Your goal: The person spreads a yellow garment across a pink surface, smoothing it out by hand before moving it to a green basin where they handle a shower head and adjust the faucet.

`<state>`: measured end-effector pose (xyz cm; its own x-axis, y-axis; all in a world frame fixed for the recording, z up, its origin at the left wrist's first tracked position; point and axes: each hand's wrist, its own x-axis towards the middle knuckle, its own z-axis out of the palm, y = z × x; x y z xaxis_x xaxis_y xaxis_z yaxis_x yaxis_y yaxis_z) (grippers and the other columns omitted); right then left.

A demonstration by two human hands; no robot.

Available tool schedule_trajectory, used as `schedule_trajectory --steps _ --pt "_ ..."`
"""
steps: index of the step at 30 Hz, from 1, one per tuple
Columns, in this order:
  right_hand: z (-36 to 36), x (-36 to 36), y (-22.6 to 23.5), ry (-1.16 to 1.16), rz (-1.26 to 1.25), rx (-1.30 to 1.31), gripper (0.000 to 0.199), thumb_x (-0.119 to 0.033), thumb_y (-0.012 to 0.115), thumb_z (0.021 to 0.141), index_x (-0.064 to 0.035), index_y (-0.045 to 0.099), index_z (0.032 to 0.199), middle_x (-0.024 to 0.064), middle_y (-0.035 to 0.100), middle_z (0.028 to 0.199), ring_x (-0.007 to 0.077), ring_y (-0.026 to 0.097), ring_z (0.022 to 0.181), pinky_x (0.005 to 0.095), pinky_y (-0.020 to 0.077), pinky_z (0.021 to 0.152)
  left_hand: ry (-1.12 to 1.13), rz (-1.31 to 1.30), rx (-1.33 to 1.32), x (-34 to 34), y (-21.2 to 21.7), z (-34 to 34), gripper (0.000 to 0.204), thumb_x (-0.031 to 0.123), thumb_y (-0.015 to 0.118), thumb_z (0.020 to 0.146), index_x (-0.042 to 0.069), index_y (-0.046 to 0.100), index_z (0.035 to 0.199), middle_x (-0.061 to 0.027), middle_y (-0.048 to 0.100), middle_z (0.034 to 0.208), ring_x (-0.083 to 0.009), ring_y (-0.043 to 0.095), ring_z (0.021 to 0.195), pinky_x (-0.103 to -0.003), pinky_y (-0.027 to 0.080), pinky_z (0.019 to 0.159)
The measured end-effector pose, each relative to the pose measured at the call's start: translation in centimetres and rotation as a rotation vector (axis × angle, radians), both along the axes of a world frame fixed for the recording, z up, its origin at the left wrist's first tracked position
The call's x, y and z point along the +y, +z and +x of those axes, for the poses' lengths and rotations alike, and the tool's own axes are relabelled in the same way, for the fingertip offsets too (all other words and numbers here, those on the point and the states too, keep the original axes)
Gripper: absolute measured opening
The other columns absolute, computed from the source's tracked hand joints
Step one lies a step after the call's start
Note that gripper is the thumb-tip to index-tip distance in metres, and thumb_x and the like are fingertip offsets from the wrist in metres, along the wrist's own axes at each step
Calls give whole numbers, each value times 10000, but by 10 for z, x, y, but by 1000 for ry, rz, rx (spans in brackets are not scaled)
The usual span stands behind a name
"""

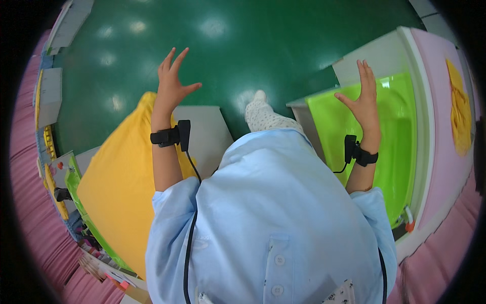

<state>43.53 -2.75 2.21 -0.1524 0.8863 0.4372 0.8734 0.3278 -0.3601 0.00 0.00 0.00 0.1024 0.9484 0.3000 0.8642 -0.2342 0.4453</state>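
Note:
My left hand (173, 86) is raised in the air with its fingers spread, holding nothing. Below and beside that forearm lies a large yellow cloth (119, 177), draped over something whose shape I cannot make out. My right hand (362, 96) is also lifted, thumb apart from the fingers, with nothing in it. It hovers above a bright green basin (392, 137) set in a white and pink unit. Each wrist wears a black strap with a small black device, the left one (174, 136) and the right one (359, 151), and a cable runs from each.
A glossy green floor (212, 55) stretches ahead. At the right, a yellow cloth (458, 109) hangs on the pink side panel (439, 76). A red-tipped tap (409, 219) is at the basin's near end. Grey cabinets (49, 96) and pink curtains (30, 167) line the left.

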Motion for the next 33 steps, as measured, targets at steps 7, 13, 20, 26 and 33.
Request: schedule_trajectory --steps 7,13,20,26,33 --pt "43 -106 21 -140 -268 -47 909 -258 793 558 -127 326 1327 144 314 1367 353 288 1253 436 261 1010 -100 -227 -55 -63 39 43 880 138 789 560 245 355 1318 -113 286 1381 -315 281 1254 -439 320 994" --pt "45 -107 30 -318 -217 16 915 -287 792 552 -121 330 1324 147 319 1364 356 299 1246 436 271 1000 -317 -157 -29 23 53 79 868 133 782 572 243 353 1319 -113 287 1382 -314 283 1255 -444 318 993" --pt "52 -96 44 -615 -174 30 898 -303 782 563 -107 336 1318 154 316 1364 367 302 1240 436 279 1000 -675 -164 -62 141 52 167 870 143 785 571 235 352 1321 -120 297 1376 -323 288 1250 -441 321 990" --pt "59 -85 53 -902 -194 102 864 -298 762 599 -92 330 1318 155 304 1369 374 294 1239 435 266 1011 -968 -196 -37 241 46 271 852 163 782 581 227 359 1318 -129 320 1358 -324 301 1241 -431 316 995" --pt "77 -87 51 -1202 -190 105 822 -263 750 627 -73 334 1310 166 299 1367 368 298 1236 425 273 1009 -1264 -196 -30 289 50 399 809 143 760 616 211 362 1317 -137 319 1354 -315 314 1231 -415 310 1000"
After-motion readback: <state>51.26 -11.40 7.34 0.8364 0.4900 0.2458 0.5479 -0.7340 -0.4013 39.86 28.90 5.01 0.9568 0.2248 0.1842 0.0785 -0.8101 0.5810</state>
